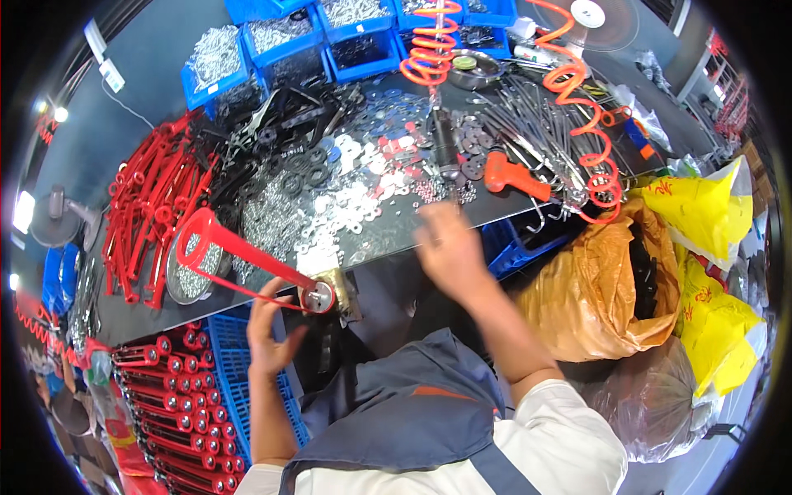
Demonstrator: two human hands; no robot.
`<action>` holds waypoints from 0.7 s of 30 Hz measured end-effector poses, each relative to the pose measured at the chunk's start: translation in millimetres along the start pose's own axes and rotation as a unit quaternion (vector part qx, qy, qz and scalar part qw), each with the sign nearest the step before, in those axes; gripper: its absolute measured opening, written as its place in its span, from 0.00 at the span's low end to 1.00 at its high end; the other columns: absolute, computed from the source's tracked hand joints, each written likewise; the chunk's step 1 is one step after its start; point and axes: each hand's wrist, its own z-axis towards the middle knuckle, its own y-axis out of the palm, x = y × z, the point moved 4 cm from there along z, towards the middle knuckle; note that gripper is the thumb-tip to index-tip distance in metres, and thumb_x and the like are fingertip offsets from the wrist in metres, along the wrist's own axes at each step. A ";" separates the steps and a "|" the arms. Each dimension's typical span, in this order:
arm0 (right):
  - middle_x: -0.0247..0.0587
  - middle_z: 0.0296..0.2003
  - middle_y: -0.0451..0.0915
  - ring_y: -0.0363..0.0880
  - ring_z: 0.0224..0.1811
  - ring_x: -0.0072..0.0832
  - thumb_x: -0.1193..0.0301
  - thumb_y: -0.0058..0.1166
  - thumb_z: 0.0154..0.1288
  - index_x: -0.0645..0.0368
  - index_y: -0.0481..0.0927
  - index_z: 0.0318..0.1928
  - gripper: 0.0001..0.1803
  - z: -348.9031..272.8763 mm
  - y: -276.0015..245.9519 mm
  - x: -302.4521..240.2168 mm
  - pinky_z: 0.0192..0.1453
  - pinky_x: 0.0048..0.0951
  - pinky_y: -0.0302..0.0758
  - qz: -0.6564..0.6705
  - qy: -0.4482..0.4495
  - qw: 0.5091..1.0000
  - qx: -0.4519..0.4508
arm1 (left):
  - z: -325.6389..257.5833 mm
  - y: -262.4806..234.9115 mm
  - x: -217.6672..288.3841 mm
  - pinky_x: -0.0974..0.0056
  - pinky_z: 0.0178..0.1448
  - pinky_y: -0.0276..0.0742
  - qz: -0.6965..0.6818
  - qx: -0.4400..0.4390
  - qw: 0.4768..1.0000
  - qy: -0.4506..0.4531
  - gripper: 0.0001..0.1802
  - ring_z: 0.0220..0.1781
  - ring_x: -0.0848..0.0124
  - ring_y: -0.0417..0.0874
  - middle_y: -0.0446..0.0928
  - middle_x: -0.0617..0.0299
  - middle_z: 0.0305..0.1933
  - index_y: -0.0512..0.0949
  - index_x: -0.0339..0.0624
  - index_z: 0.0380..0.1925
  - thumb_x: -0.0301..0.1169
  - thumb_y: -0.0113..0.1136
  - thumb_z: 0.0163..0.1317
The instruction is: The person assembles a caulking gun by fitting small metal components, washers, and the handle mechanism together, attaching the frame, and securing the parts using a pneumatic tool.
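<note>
At the bench edge: a red metal bracket [247,256] lies slanted across the front lip of the dark workbench [148,74], its round end seated on a small brass-coloured fixture [334,289] right at the edge.
Left hand: the left hand [266,330] rises from below the bench edge, fingers loosely open and curled up, fingertips touching the bracket's lower arm just beside the round end.
Right hand: the right hand [450,247] hovers over the front edge near the heap of washers [355,198]; it is blurred, so whether it pinches anything cannot be told.
Open room: bare bench shows only in a narrow strip along the front lip, between the washers and the edge; the far left corner is also bare.
Crowding: a pile of red brackets [153,206] fills the left, blue bins [280,45] line the back, and an orange coiled hose [590,124] and an orange power tool [511,176] sit to the right.
Below the edge: a blue crate [227,363] with stacked red parts [177,412] on the left, an orange sack [594,289] and yellow bags [701,214] on the right.
Hard to see: the bracket's round end hides most of the fixture; the person's body covers the floor under the bench.
</note>
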 end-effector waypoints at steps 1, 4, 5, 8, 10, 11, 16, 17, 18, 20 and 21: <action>0.53 0.43 0.76 0.75 0.47 0.50 0.79 0.49 0.54 0.67 0.75 0.44 0.15 5.7 -19.3 39.2 0.55 0.41 0.71 -0.151 -0.013 0.988 -0.010 | 3.1 -16.0 -0.4 0.56 0.63 0.68 0.013 0.027 1.000 0.001 0.19 0.62 0.55 0.73 0.73 0.47 0.58 0.78 0.39 0.41 0.25 0.69 0.46; 0.59 0.52 0.70 0.71 0.53 0.50 0.82 0.53 0.46 0.67 0.69 0.53 0.28 22.8 -59.5 131.0 0.57 0.43 0.71 -0.362 0.012 0.930 -0.058 | 5.3 -92.0 -56.5 0.56 0.62 0.69 0.087 0.157 0.979 -0.095 0.16 0.59 0.55 0.76 0.75 0.45 0.54 0.78 0.36 0.43 0.28 0.66 0.53; 0.59 0.50 0.71 0.70 0.54 0.50 0.82 0.56 0.44 0.68 0.69 0.52 0.29 27.4 -63.2 162.0 0.58 0.43 0.71 -0.372 0.054 0.914 -0.150 | 18.8 -106.4 -73.9 0.57 0.60 0.71 0.174 0.154 0.962 -0.146 0.17 0.56 0.54 0.77 0.77 0.45 0.52 0.77 0.35 0.43 0.31 0.65 0.55; 0.58 0.41 0.76 0.74 0.47 0.53 0.79 0.57 0.44 0.67 0.72 0.42 0.20 48.0 -55.2 186.2 0.52 0.46 0.74 -0.330 0.034 0.918 -0.217 | 35.1 -153.6 -191.8 0.58 0.51 0.75 0.251 0.079 0.943 -0.202 0.21 0.48 0.54 0.81 0.79 0.47 0.47 0.78 0.36 0.44 0.40 0.64 0.56; 0.60 0.40 0.75 0.75 0.44 0.54 0.76 0.57 0.44 0.67 0.75 0.38 0.17 63.0 -51.6 194.9 0.52 0.46 0.74 -0.315 0.045 0.902 -0.292 | 37.9 -148.8 -253.7 0.57 0.45 0.75 0.407 -0.107 0.896 -0.143 0.19 0.43 0.54 0.83 0.81 0.47 0.41 0.81 0.38 0.40 0.42 0.63 0.55; 0.61 0.40 0.75 0.75 0.44 0.54 0.75 0.57 0.43 0.68 0.76 0.38 0.17 58.0 -70.0 196.5 0.52 0.47 0.74 -0.297 0.080 0.905 -0.295 | 62.6 -125.9 -226.0 0.57 0.44 0.75 0.365 -0.092 0.916 -0.142 0.17 0.40 0.55 0.83 0.81 0.47 0.36 0.82 0.38 0.37 0.39 0.63 0.53; 0.61 0.35 0.77 0.77 0.40 0.56 0.74 0.57 0.43 0.68 0.77 0.37 0.17 75.2 -99.8 149.9 0.47 0.46 0.74 -0.239 0.051 0.947 -0.207 | 63.4 -130.6 -152.9 0.62 0.34 0.74 0.211 0.074 0.941 -0.254 0.08 0.29 0.64 0.84 0.82 0.52 0.25 0.83 0.35 0.30 0.29 0.63 0.52; 0.56 0.28 0.77 0.78 0.33 0.51 0.73 0.56 0.42 0.68 0.77 0.36 0.16 82.4 -108.2 130.9 0.42 0.42 0.75 -0.176 0.080 0.958 -0.214 | 61.3 -136.6 -158.4 0.66 0.32 0.73 0.116 0.113 0.941 -0.299 0.07 0.26 0.68 0.80 0.80 0.56 0.25 0.82 0.35 0.31 0.29 0.61 0.56; 0.47 0.23 0.77 0.77 0.25 0.40 0.73 0.56 0.44 0.67 0.77 0.35 0.15 81.6 -119.5 117.9 0.34 0.36 0.75 -0.098 0.175 0.959 -0.199 | 60.6 -141.0 -162.3 0.69 0.30 0.71 0.019 0.150 0.929 -0.338 0.06 0.23 0.71 0.77 0.79 0.60 0.25 0.80 0.36 0.32 0.28 0.59 0.60; 0.43 0.33 0.80 0.76 0.23 0.26 0.72 0.55 0.52 0.64 0.77 0.43 0.16 77.4 -134.9 97.3 0.23 0.24 0.74 0.065 0.285 0.935 -0.198 | 53.1 -154.7 -185.4 0.72 0.27 0.68 -0.131 0.205 0.892 -0.380 0.06 0.21 0.75 0.72 0.75 0.63 0.26 0.78 0.38 0.33 0.29 0.57 0.63; 0.45 0.35 0.80 0.78 0.25 0.27 0.71 0.55 0.53 0.63 0.75 0.47 0.19 71.7 -137.9 87.5 0.23 0.24 0.75 0.150 0.336 0.914 -0.170 | 50.6 -157.2 -199.0 0.75 0.23 0.64 -0.280 0.247 0.835 -0.404 0.06 0.19 0.79 0.66 0.72 0.67 0.27 0.76 0.40 0.34 0.31 0.56 0.66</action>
